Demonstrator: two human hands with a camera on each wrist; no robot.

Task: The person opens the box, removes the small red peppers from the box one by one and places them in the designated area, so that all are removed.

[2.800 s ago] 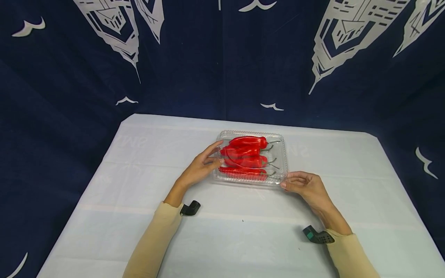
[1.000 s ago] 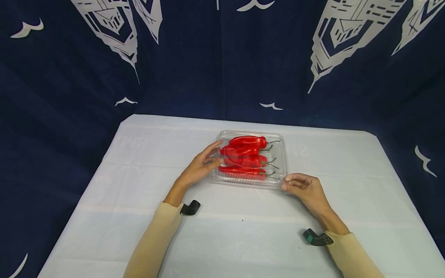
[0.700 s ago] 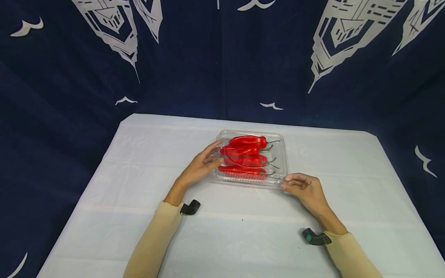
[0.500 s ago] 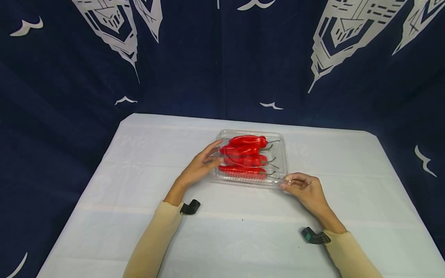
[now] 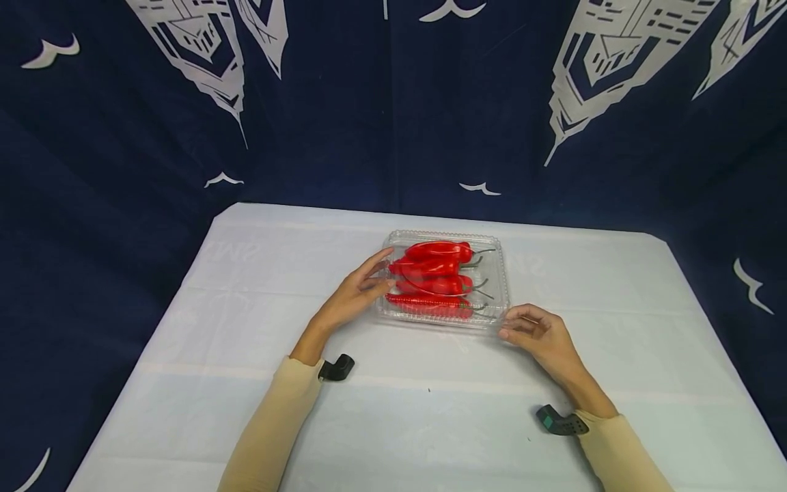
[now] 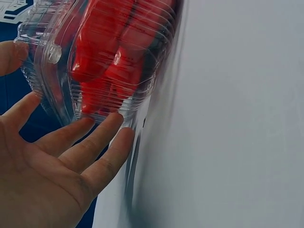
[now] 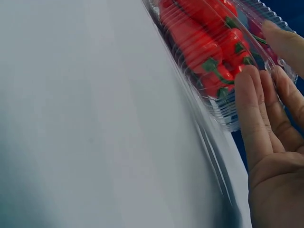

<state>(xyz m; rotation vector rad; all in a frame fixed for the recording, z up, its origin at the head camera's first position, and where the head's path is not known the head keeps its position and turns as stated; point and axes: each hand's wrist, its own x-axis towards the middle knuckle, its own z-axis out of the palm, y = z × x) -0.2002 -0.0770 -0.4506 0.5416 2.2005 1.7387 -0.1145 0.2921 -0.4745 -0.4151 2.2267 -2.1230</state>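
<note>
A clear plastic clamshell container (image 5: pixel 492 304) full of red peppers (image 5: pixel 438 267) lies near the back middle of the table, its lid down over them. Green stems point right. At its left end, my left hand (image 5: pixel 352 295) has its fingers spread fairly straight; in the left wrist view the thumb and index fingertips touch the rim and the other fingertips meet the ribbed side wall. My right hand (image 5: pixel 541 333) pinches the near right corner between thumb and fingers. The right wrist view shows that thumb (image 7: pixel 285 42) over the rim, with fingers along the side.
A white cloth covers the table (image 5: pixel 430 437). Behind it hangs a dark blue curtain (image 5: pixel 344 123) with white building and bird prints. Black wrist cameras sit on both wrists, the left one (image 5: pixel 337 367) and the right one (image 5: pixel 561 421).
My right hand has made only slight shifts at the near right corner, its fingertips moving a little and back. The left hand, the container and the peppers have stayed in place.
</note>
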